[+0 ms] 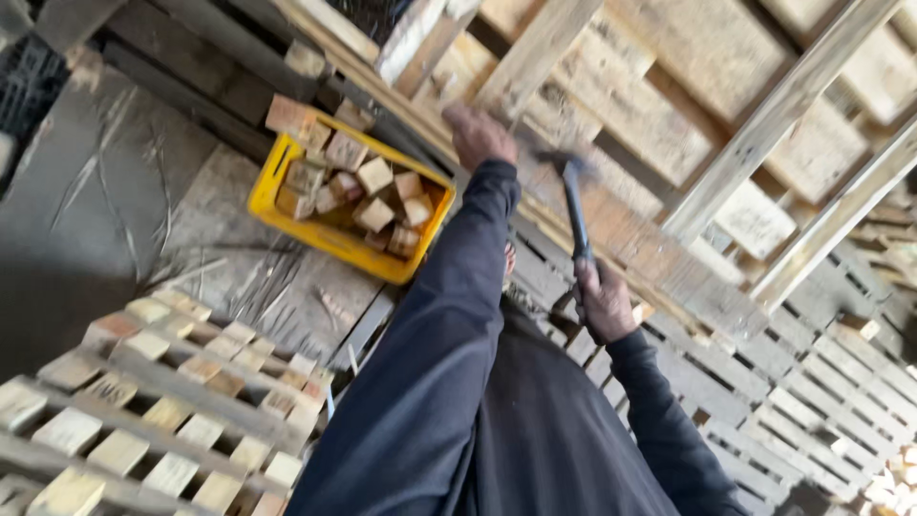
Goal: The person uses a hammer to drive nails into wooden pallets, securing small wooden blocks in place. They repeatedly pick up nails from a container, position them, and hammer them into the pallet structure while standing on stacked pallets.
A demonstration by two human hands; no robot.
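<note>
yellow crate (287, 205) holds wooden blocks (368, 191)

Illumination is diffuse daylight, moderately bright, with no single strong source evident. The pale wooden pallet boards (688, 86) at upper right read brightest; the grey concrete floor (76, 220) at left is dimmer, darkening toward the lower left. Shadows are soft and shallow, gathering between slats. No hard glare appears. The whole frame is tilted and softened by motion blur. The dark-handled hammer's head (571, 170) is smeared. The yellow plastic crate of wooden blocks (287, 205) is fairly legible. Edge detail is soft, notably at lower right.
</note>
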